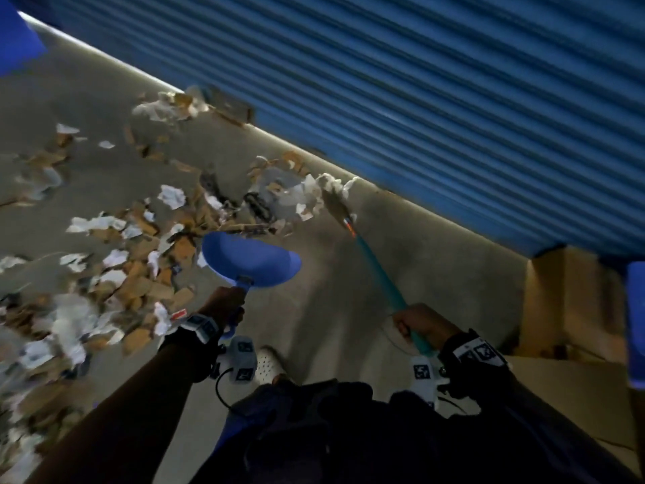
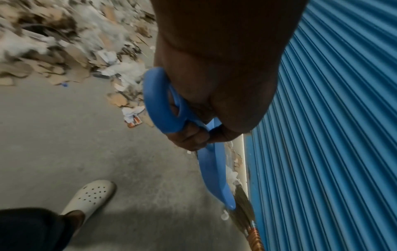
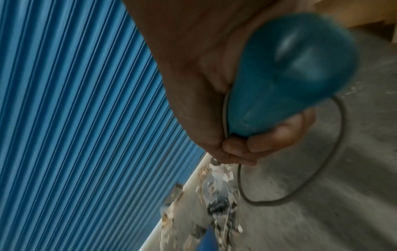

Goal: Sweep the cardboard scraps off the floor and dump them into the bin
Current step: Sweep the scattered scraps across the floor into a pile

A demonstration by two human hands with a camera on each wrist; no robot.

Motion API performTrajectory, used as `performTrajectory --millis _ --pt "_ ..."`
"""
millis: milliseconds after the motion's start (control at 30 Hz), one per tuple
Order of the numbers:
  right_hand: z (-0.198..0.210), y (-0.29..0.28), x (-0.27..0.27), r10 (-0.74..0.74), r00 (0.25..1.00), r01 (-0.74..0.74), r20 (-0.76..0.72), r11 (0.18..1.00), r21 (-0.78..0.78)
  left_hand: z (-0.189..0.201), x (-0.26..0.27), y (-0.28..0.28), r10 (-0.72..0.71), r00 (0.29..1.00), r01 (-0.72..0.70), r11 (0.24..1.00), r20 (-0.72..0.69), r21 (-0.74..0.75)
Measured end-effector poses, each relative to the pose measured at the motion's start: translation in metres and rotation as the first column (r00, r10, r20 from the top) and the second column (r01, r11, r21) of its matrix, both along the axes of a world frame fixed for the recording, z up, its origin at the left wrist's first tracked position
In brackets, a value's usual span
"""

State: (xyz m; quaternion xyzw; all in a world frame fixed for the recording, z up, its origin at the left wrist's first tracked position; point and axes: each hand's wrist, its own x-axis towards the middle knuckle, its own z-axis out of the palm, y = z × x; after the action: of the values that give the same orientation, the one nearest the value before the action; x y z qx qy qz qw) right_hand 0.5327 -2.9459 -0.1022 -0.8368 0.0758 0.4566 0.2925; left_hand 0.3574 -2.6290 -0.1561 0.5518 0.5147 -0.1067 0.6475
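Right hand (image 1: 424, 326) fisted on teal plastic broom handle (image 1: 380, 274), left hand (image 1: 223, 303) gripping blue plastic dustpan (image 1: 251, 258) held off the floor; bristles far beyond the grip could flick cardboard scraps (image 1: 139, 284) past the pan.

Brown cardboard scraps (image 1: 139, 284) mixed with white paper, strewn across the grey floor (image 1: 331, 309) at left; a smaller cluster (image 1: 279, 190) lies far, beside the shutter.
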Motion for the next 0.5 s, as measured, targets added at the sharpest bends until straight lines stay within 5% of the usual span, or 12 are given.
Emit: performTrajectory --millis 200,500 --pt "0.017 -0.009 0.062 -0.152 0.987 0.153 0.043 0.988 -0.005 0.009 0.071 0.038 -0.105 0.994 0.105 0.994 0.035 -0.007" --pt "0.007 -0.005 0.171 -0.268 0.963 0.266 0.031 0.962 0.064 -0.002 0.148 0.084 -0.057 0.996 0.059 0.998 -0.073 0.029"
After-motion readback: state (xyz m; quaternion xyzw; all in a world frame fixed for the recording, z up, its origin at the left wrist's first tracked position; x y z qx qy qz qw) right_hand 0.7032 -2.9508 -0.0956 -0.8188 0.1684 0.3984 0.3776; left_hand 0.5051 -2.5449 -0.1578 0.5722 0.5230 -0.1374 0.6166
